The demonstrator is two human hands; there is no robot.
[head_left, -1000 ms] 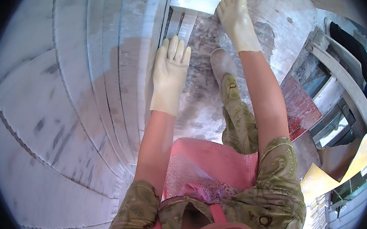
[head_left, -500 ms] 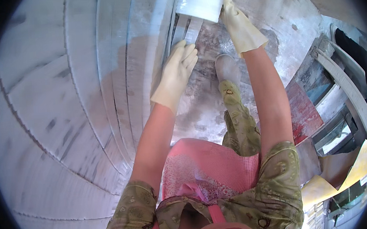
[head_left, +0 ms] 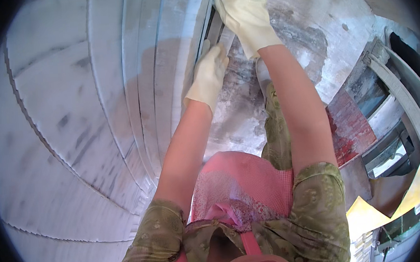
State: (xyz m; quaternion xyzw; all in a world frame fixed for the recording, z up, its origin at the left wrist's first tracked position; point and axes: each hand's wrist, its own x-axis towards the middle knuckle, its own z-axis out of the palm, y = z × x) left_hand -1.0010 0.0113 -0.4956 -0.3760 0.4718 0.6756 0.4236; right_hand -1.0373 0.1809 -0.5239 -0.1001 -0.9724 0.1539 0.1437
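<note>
My right hand point(head_left: 244, 14), in a cream rubber glove, reaches to the top edge with fingers stretched out side by side. It covers the place where a white, glossy block stood; what lies under the palm is hidden. Lower and to the left, my left hand point(head_left: 209, 77), in a matching glove, has its thumb apart from its slightly bent fingers. Its fingertips lie at the lower end of a narrow grey strip point(head_left: 226, 38), beside the edges of upright white-grey slabs point(head_left: 177, 50). Whether they touch the strip I cannot tell.
Large marble-patterned slabs point(head_left: 56, 93) lean in rows along the left. The floor point(head_left: 238, 114) is stained and whitish. At right stand a red-smeared board point(head_left: 350, 126), a curved pale frame piece point(head_left: 407, 97) and yellow sheeting point(head_left: 367, 215). My boot point(head_left: 263, 73) is partly behind my right arm.
My right hand has moved left from the white block's right side to over where it stood. My left hand shifted slightly right, its fingers more bent. The view has shifted a little.
</note>
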